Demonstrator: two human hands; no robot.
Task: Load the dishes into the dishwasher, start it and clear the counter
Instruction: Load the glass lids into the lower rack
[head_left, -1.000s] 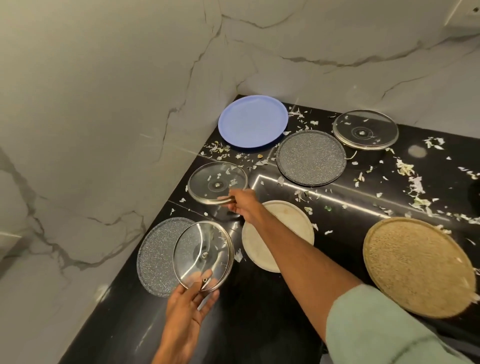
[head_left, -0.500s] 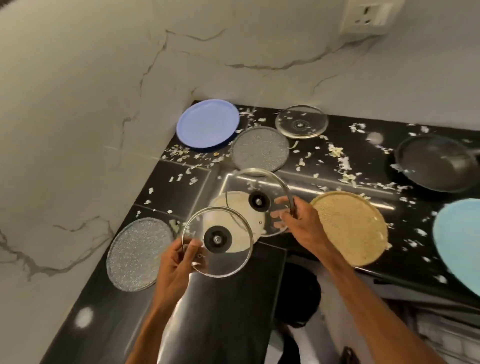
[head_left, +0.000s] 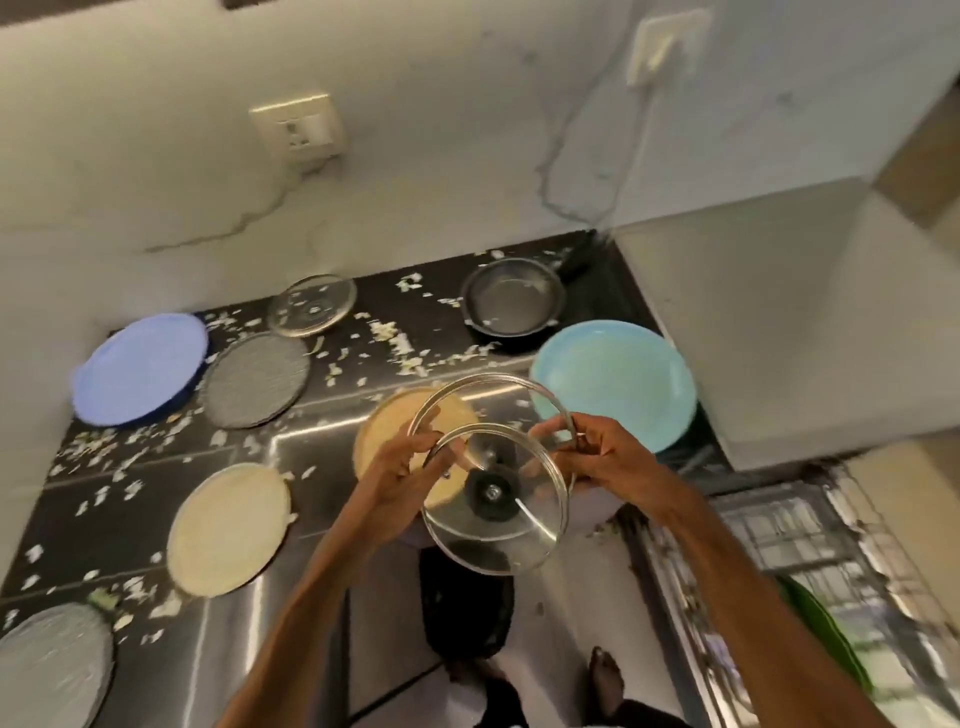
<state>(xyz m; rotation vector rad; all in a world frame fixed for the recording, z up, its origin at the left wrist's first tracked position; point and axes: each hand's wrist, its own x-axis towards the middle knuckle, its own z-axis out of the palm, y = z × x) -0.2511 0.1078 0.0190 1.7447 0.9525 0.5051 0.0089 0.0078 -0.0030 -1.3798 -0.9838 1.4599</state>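
1. Motion blur softens the whole view. The dishwasher rack (head_left: 800, 540) at the lower right is a smear of wire, and a green thing (head_left: 826, 634) in it cannot be named; a grey speckled plate (head_left: 52, 665) is cut off by the lower left corner; a tan round plate (head_left: 405, 415) lies half hidden behind the hands and lids.
2. Two glass lids overlap in the air over the front edge of the black counter (head_left: 384, 306). The nearer lid (head_left: 498, 540) is clear glass with a metal rim and a black knob at its middle, tilted towards the camera; the farther lid (head_left: 493, 400) has the same metal rim and stands mostly behind the nearer one, its knob only a blur through the glass.
3. The left hand (head_left: 400, 483) pinches the nearer lid at its left rim, thumb and fingers curled. The farther lid's rim crosses just by those fingertips, and whether they touch it too cannot be told; the right hand (head_left: 608, 457) curls its fingers round the farther lid's right rim; both forearms reach in from the bottom edge.
4. On the counter, among pale food scraps (head_left: 395, 332), lie a blue plate (head_left: 140, 369), a second grey speckled plate (head_left: 254, 379) just beside it, a third glass lid (head_left: 311, 305), a black pan (head_left: 511, 304), a turquoise plate (head_left: 613, 384) and a cream plate (head_left: 228, 530).
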